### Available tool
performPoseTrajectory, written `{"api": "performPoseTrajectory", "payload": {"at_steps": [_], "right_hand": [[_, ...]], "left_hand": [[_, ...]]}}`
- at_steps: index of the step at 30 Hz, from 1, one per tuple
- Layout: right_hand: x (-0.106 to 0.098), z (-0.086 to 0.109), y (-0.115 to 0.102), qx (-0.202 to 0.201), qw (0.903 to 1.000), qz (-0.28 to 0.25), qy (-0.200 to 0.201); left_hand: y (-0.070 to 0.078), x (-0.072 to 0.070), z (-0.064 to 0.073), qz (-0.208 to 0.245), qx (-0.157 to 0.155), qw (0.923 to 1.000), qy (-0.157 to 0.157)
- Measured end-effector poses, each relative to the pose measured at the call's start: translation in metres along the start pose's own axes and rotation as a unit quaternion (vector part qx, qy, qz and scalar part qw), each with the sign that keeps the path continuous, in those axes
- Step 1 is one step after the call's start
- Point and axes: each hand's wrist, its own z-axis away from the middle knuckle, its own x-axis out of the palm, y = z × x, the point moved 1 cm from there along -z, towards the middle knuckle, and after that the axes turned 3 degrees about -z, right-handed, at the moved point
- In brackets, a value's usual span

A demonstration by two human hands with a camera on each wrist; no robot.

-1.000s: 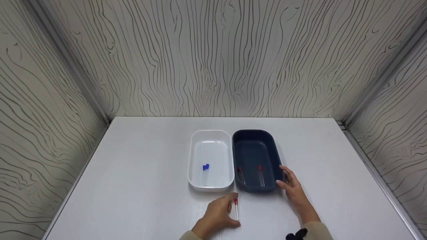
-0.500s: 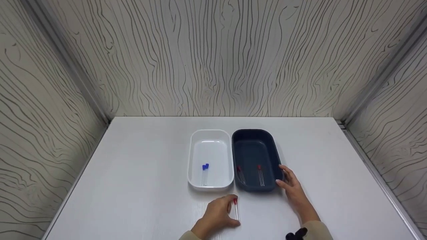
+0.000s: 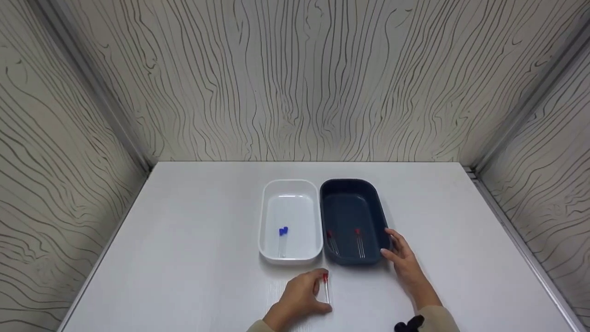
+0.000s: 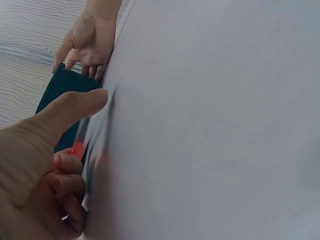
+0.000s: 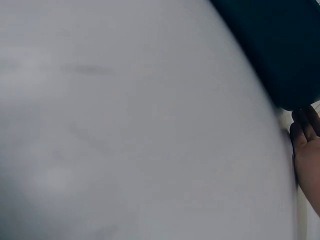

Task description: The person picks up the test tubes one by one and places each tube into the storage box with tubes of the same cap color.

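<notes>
My left hand (image 3: 302, 293) pinches a clear test tube with a red cap (image 3: 326, 288) lengthwise, forefinger at the cap and thumb at the other end, close over the table in front of the trays. In the left wrist view the tube's red cap (image 4: 77, 149) shows by the curled fingers. With thumb and fingers, my right hand (image 3: 405, 263) grips the near right corner of the dark blue tray (image 3: 350, 261). Inside that tray lie several red-capped tubes (image 3: 359, 243). The right wrist view catches the tray (image 5: 285, 50) and part of the right hand (image 5: 310, 150) at its corner.
Against the dark tray's left side stands a white tray (image 3: 291, 203) holding blue-capped tubes (image 3: 283, 242). Both sit on a white table (image 3: 198, 240). Wood-patterned panels (image 3: 295, 83) close off the back and sides.
</notes>
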Motion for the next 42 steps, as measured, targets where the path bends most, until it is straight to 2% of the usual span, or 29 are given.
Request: {"api": "performPoseTrajectory", "payload": {"at_steps": [9,13,20,35,42], "right_hand": [[-0.002,-0.001,0.000,0.022,0.9996,0.020,-0.003],[-0.001,-0.001,0.000,0.013,0.9998,0.016,-0.001],[0.001,0.000,-0.002,0.010,0.9999,0.002,-0.008],[0.001,-0.001,-0.002,0.013,0.9998,0.012,-0.001],[0.000,0.000,-0.002,0.034,0.9991,0.024,0.003]], "left_hand": [[0.008,-0.004,0.003,-0.036,0.026,0.9988,0.018],[0.012,-0.006,0.002,-0.027,0.026,0.9993,0.010],[0.017,-0.007,0.002,-0.037,0.043,0.9983,0.009],[0.035,-0.017,-0.002,-0.002,0.059,0.9982,-0.002],[0.040,-0.022,-0.003,0.001,0.065,0.9979,0.000]]}}
